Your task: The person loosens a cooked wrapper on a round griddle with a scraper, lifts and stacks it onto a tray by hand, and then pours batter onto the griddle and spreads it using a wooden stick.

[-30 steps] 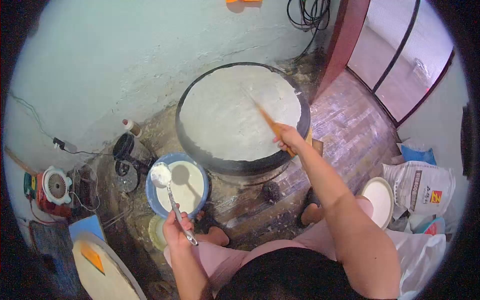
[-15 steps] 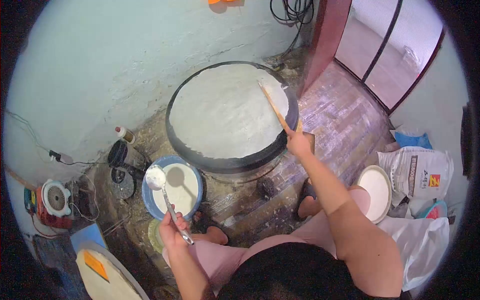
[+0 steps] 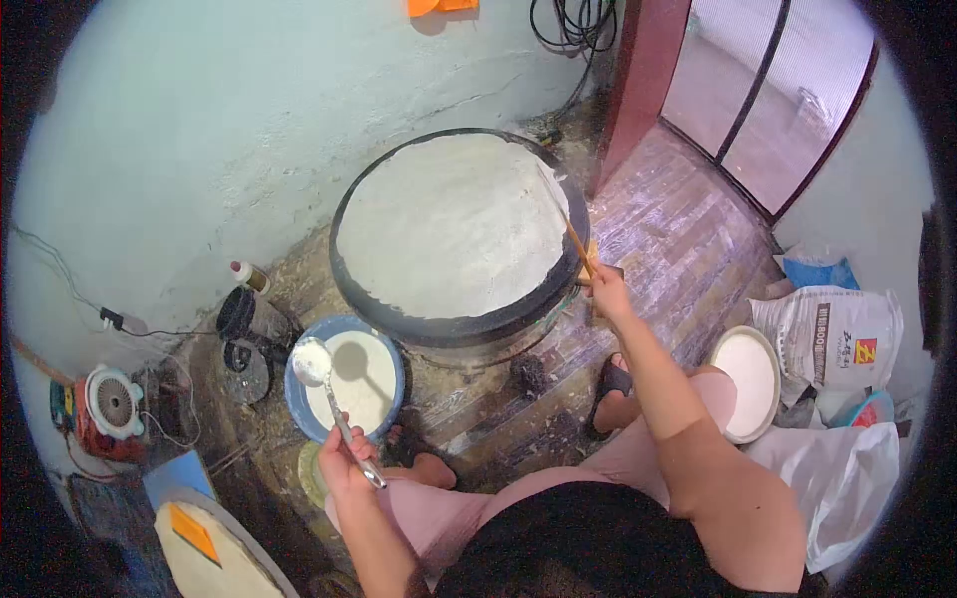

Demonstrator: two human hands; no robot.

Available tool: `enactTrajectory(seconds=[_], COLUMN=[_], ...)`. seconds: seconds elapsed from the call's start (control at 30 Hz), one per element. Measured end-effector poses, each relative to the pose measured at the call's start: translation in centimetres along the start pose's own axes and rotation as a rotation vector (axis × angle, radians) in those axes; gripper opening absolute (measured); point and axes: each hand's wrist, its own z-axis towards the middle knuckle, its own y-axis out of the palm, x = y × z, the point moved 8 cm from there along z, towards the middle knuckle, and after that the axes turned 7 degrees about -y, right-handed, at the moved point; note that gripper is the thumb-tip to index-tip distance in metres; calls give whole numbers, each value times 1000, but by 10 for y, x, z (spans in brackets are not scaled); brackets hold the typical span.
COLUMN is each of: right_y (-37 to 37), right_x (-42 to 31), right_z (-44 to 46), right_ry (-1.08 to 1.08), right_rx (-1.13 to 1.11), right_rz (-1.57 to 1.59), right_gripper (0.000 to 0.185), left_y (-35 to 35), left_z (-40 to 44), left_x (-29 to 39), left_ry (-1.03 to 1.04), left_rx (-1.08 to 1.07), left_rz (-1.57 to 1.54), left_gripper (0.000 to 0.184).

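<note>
My left hand (image 3: 347, 462) is closed around the handle of a metal ladle (image 3: 313, 362), whose bowl is coated white and hangs over a blue basin (image 3: 293, 387) of white batter (image 3: 361, 377). My right hand (image 3: 610, 293) grips a thin wooden spatula (image 3: 578, 245), reaching over the right side of a large round black griddle (image 3: 404, 319). Its far end is at the right edge of the wide pale batter sheet (image 3: 449, 224) covering most of the griddle. Whether the blade touches the sheet or slips under it, I cannot tell.
Left of the basin stand a dark container (image 3: 244, 314), a bottle (image 3: 250, 276) and a white-and-red blower (image 3: 115, 401). A stack of flat pale rounds (image 3: 204, 543) sits at lower left. On the right are a white-filled basin (image 3: 774, 391) and a printed sack (image 3: 837, 334).
My right hand has shifted slightly right, and the spatula's far end has moved right along the sheet's edge. My left hand and the ladle stay nearly still.
</note>
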Motion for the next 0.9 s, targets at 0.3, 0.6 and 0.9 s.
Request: enactTrajectory(seconds=[0.3,0.6,0.9], right_y=[-1,-2,-37], right_x=[-48,-43,-18], right_z=[-5,-10,-38], right_ry=[-65,-73,205], right_rx=[-155,-232,-116], right_rz=[-361,-340,320], right_gripper=[34,33,34], left_y=[4,15,23], left_z=[-2,-1,-19], left_x=[-1,-8,4], left_ry=[-3,-20,95], left_rx=[-30,-88,-73], left_rz=[27,11,-31], left_gripper=[25,24,24])
